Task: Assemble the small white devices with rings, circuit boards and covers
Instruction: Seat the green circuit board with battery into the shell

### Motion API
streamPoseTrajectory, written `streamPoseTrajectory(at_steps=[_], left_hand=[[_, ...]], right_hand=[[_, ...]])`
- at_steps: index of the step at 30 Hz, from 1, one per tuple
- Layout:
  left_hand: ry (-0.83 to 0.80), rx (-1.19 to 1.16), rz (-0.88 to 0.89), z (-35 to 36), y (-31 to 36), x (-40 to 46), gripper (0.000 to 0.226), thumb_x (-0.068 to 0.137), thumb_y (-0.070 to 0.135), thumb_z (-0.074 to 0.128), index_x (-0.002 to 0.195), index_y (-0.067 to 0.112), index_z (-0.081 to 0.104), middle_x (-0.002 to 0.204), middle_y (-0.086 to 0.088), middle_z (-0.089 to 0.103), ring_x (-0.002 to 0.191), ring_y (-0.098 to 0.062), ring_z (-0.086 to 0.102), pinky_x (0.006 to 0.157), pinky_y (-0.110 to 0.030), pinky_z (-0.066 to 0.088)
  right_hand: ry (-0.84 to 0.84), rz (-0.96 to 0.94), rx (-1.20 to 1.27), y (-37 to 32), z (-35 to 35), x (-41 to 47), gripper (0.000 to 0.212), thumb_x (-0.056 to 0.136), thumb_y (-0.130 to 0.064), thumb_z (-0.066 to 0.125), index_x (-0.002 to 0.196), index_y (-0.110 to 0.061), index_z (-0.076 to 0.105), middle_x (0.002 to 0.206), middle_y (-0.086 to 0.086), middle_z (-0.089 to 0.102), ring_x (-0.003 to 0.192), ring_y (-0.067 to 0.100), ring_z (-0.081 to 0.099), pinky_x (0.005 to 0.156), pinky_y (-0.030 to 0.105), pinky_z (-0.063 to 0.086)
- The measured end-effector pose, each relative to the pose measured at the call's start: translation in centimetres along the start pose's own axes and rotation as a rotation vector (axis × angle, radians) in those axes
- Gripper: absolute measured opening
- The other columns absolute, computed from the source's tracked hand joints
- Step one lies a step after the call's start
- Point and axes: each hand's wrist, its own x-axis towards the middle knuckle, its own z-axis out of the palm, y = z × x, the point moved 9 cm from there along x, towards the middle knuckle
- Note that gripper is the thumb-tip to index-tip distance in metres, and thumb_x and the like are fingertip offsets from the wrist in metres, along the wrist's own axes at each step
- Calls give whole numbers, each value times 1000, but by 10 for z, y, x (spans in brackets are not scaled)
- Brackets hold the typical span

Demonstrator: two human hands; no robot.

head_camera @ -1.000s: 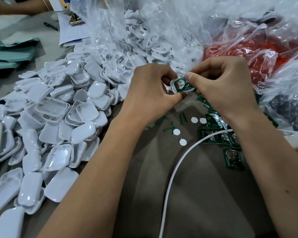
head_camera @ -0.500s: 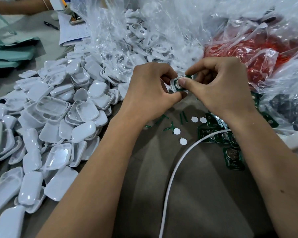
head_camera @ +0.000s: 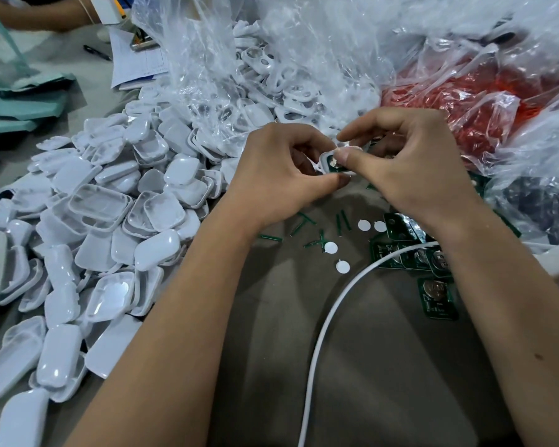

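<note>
Above the table's (head_camera: 384,366) middle, both hands are pinching one white shell (head_camera: 324,160) with a green board (head_camera: 333,162) inside: left hand (head_camera: 278,175) gripping, right hand's (head_camera: 410,169) thumb pressing. Uneven pressure is risking a tilted, unseated board.

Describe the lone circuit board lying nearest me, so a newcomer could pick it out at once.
Start at the white cable curving across the brown table and look to its right, beside the right forearm. Beyond it lies a cluster of green circuit boards; nearer the person, one circuit board lies apart. It alone lies fully exposed, round silver coin cell facing up.
</note>
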Motion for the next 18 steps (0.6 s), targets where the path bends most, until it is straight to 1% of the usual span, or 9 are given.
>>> streamPoseTrajectory(at_steps=[3, 5, 7, 9, 10, 11, 13, 16, 18], left_hand=[[-9, -68, -23, -4, -3, 1, 31, 71, 27, 91, 97, 17, 79, 89, -12, 72, 71, -21, 66, 71, -39, 57], [-23, -124, -38, -7, -5, 1, 29, 72, 23, 92, 97, 17, 79, 91, -15, 72, 73, -23, 66, 76, -47, 57], [-55, -208, -56, -7, -9, 1, 27, 74, 17, 91, 98, 14, 80, 93, -20, 73, 76, -25, 66, 79, -50, 58], [-66, -322, -72, -8, -12, 2, 30, 74, 11, 90, 101, 9, 79, 97, -24, 73, 82, -25, 66, 85, -53, 57], [-64, -382, -81, -9, -14, 2, 32, 73, 9, 90, 103, 7, 78, 100, -25, 73, 86, -27, 67, 90, -54, 57], [-59, -439, -90, -9, -16, 2, 35, 73, 7, 89, 105, 6, 77, 103, -25, 74, 90, -28, 67, 93, -54, 56], [-61, -551, -110, -7, -20, 3, 40, 74, 1, 85, 113, 2, 74, 109, -25, 74, 96, -29, 68, 95, -48, 58], [-80, -781, -161, 5, -24, 5, 45, 81, -7, 76, 124, -3, 66, 113, -20, 73, 101, -28, 69, 91, -37, 58], [-103, -965, -202, 17, -22, 5, 41, 86, -9, 67, 126, -1, 64, 111, -18, 73, 100, -24, 70, 86, -30, 59]], right_hand=[[-8, 50, 138, 5, -3, 2, 17, 87, -28, 84, 101, -20, 79, 86, -5, 76, 59, -1, 65, 53, 11, 47], [-66, 85, 214, 8, -2, 3, 21, 86, -23, 85, 106, -20, 78, 88, -2, 78, 59, 0, 65, 52, 17, 49], [-136, 96, 265, 8, 2, 2, 27, 84, -18, 86, 110, -19, 77, 90, 2, 79, 68, 8, 72, 55, 25, 53], [-157, 81, 284, 5, 3, 1, 33, 82, -14, 88, 112, -18, 76, 92, 4, 80, 78, 18, 76, 60, 27, 57], [-152, 66, 281, 3, 3, 1, 34, 81, -13, 88, 112, -18, 76, 92, 3, 79, 81, 19, 77, 61, 27, 59], [-142, 49, 273, 1, 3, 1, 35, 80, -14, 89, 113, -18, 76, 94, 3, 79, 83, 18, 77, 62, 27, 60], [-107, 5, 252, -3, 1, 1, 37, 79, -16, 90, 113, -18, 76, 98, 1, 78, 86, 17, 76, 64, 25, 60], [-17, -51, 257, -9, -4, 1, 39, 79, -22, 90, 114, -19, 75, 102, 0, 77, 86, 20, 76, 66, 27, 59], [58, -72, 288, -12, -8, 1, 40, 78, -27, 90, 114, -19, 74, 101, 1, 77, 83, 19, 76, 64, 29, 59]])
